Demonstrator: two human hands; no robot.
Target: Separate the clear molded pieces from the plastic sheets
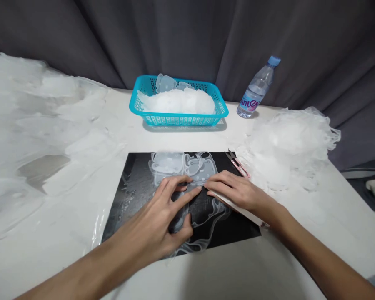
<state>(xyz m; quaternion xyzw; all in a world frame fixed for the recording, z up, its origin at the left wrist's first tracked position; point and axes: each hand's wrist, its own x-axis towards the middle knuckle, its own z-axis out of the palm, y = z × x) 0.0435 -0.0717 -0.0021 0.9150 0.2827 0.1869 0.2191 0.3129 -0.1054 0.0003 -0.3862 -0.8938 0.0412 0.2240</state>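
Observation:
My left hand (165, 214) rests with fingers spread over translucent, milky silicone-like pieces on a black mat (240, 231). Its index fingertip reaches close to a rounded piece with small holes (206, 168). Another frosted piece (168, 161) lies beside that one, near the mat's far edge. My right hand (239, 189) is closed around a long, flat pale strip (248, 214), whose exact kind I cannot make out; its tip is hidden by the fingers. Thin clear offcuts (211, 225) curl across the mat between my hands.
Pink-handled thread snips (238, 164) lie at the mat's far right corner. Behind stands a blue plastic basket (181, 118) holding white translucent pieces. A water bottle (256, 91) stands to its right. Heaps of translucent material (287, 141) cover the right and left (43, 112) of the table.

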